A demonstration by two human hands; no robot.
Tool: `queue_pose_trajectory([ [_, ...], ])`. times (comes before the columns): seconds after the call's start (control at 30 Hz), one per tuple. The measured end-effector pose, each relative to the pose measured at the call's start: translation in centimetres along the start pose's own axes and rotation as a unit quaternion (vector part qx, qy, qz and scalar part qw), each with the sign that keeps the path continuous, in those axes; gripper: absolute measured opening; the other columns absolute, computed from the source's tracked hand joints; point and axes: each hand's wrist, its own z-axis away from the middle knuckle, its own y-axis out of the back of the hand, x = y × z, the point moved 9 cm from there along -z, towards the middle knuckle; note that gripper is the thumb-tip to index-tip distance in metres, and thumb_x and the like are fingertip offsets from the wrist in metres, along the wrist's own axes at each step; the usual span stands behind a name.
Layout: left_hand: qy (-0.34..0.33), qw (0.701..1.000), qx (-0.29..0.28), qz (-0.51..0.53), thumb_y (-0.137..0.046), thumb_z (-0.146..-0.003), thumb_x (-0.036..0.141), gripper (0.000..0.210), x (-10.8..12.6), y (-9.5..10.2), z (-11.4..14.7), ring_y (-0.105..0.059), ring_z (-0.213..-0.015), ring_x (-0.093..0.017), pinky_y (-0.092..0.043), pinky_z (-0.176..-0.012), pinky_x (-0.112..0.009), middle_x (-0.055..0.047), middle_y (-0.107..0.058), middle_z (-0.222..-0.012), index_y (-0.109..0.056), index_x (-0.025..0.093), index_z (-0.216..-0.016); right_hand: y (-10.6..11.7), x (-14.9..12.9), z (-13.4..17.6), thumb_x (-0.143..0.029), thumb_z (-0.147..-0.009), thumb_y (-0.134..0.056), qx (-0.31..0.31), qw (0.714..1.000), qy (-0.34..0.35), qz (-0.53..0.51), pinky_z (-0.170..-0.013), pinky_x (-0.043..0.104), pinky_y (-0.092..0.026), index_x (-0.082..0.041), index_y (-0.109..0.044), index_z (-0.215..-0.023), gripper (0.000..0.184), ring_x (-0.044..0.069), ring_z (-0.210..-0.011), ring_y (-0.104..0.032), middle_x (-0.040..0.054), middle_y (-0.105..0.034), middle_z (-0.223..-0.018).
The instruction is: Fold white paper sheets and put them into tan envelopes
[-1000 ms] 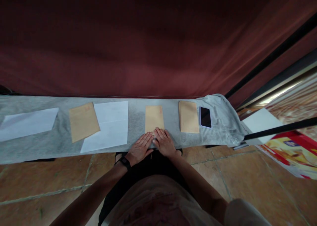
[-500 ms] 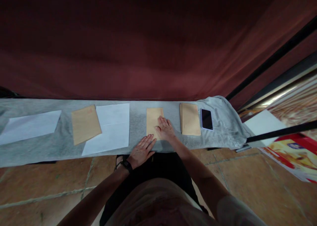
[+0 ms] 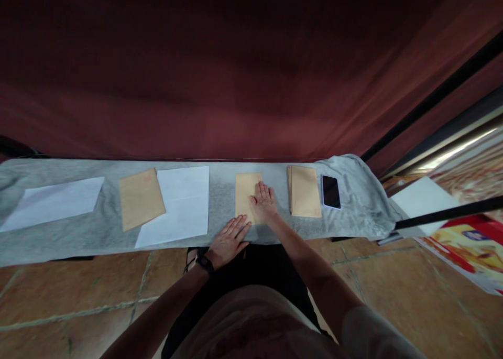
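A brown paper envelope point(image 3: 245, 191) lies flat on the grey cloth straight in front of me. My right hand point(image 3: 264, 202) rests palm down over its right edge, fingers stretched out and pointing away from me. Against the lower left corner lie the fingertips of my left hand point(image 3: 230, 238), which is flat and open at the front edge of the cloth. Neither hand grips anything. Part of the envelope's right side and lower edge is covered by my hands.
To the right are a stack of brown envelopes point(image 3: 305, 191) and a phone point(image 3: 330, 192). Leftward, another brown envelope point(image 3: 141, 199) overlaps a white sheet point(image 3: 186, 202); a second white sheet point(image 3: 58, 199) lies farther left. A dark red curtain point(image 3: 236, 102) hangs behind the cloth-covered surface.
My right hand has slid slightly away from me along the envelope's right edge. My left hand stays at the lower corner. The whole view has shifted a little.
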Motion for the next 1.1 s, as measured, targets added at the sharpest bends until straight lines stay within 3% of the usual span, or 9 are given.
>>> queue_pose_trajectory([
  [0.47,0.001,1.000,0.022,0.016,-0.048,-0.100,0.042,0.063,-0.1,-0.2,0.1,-0.033,-0.151,-0.026,-0.033,-0.124,-0.045,-0.012,-0.035,-0.163,-0.033,0.019,-0.158,1.6,-2.2,7.9,-0.033,-0.104,-0.042,0.012,0.998,0.067,0.016,-0.123,0.052,-0.025,-0.005,-0.035,-0.155,0.058,0.030,-0.150,-0.034,0.0198,-0.036,-0.161],
  [0.8,0.020,0.999,0.034,0.016,-0.045,-0.102,0.040,0.050,0.2,0.7,-0.4,-0.042,-0.147,-0.027,-0.040,-0.120,-0.046,-0.013,-0.046,-0.157,-0.051,0.017,-0.147,3.6,-2.5,13.2,-0.039,-0.105,-0.043,0.017,0.990,0.141,0.000,-0.125,0.048,-0.025,-0.014,-0.040,-0.155,0.056,0.025,-0.148,-0.039,0.0114,-0.042,-0.159],
  [0.97,0.069,0.997,0.030,0.026,-0.039,-0.104,0.039,0.049,0.1,1.0,-2.1,-0.046,-0.144,-0.025,-0.038,-0.121,-0.045,-0.013,-0.050,-0.154,-0.053,0.015,-0.145,4.2,-2.2,14.7,-0.034,-0.103,-0.050,0.023,0.987,0.159,-0.011,-0.124,0.050,-0.027,-0.016,-0.044,-0.152,0.053,0.026,-0.145,-0.042,0.0108,-0.045,-0.158],
  [1.1,0.094,0.995,-0.004,0.023,-0.033,-0.105,0.039,0.053,-0.1,0.0,-5.1,-0.037,-0.149,-0.025,-0.032,-0.124,-0.046,-0.012,-0.042,-0.160,-0.047,0.015,-0.150,4.2,-1.9,15.1,-0.033,-0.101,-0.055,0.042,0.990,0.136,-0.016,-0.121,0.054,-0.030,-0.018,-0.049,-0.149,0.051,0.029,-0.144,-0.043,0.0124,-0.047,-0.157],
])
